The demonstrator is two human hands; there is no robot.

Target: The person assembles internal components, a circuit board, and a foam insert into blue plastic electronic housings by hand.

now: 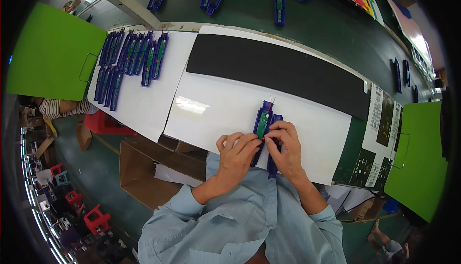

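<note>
A long blue plastic housing (256,158) lies on the white work surface in front of me, with a narrow green circuit board (262,124) in it and thin wires rising from its far end. A second blue housing half (272,167) rests along its right side. My left hand (235,157) is closed, its fingertips pressed at the left side of the board's housing. From the right, my right hand (286,151) bends over the second half, thumb and forefinger pinched near a tiny red spot by the board. What the pinch holds is too small to make out.
Several blue housings with boards (128,55) stand in rows at the left. A black mat (273,69) spans the back of the surface. Beyond it, a green conveyor belt (245,12) carries more housings. Green panels (53,50) flank both sides. An open cardboard box (139,168) sits below left.
</note>
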